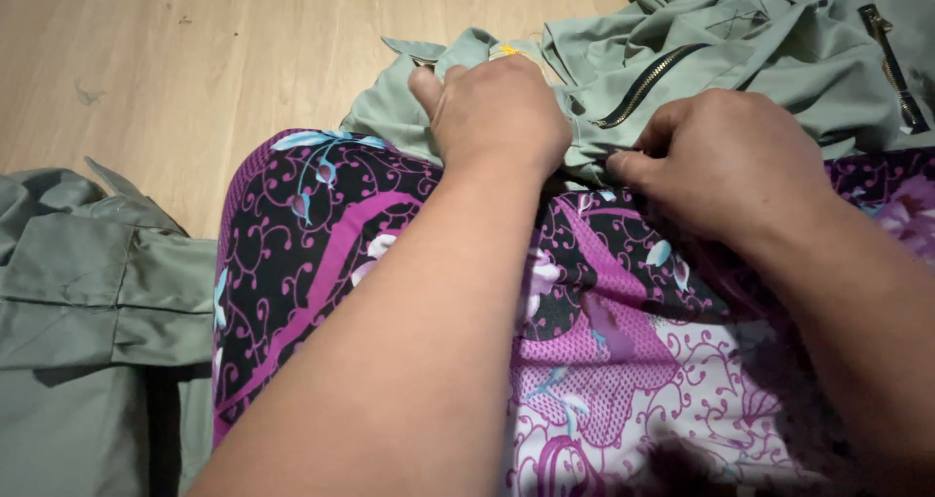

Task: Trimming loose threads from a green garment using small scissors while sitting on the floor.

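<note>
A sage-green garment (740, 49) with a dark metal zipper (648, 83) lies bunched over my lap and the floor at the upper right. My left hand (497, 108) presses down on a fold of it, fingers curled over the cloth, with a small yellow thing (508, 50) showing just past the knuckles. My right hand (726, 156) pinches the same green cloth at its lower edge, thumb and fingers closed on the fabric beside the zipper. Both forearms cross a purple, black and white patterned cloth (321, 234) covering my legs.
More green garment pieces (88, 302) lie folded on the floor at the left. Light wooden flooring (214, 59) fills the upper left. A second zipper with a pull (891, 64) runs along the garment at the far right.
</note>
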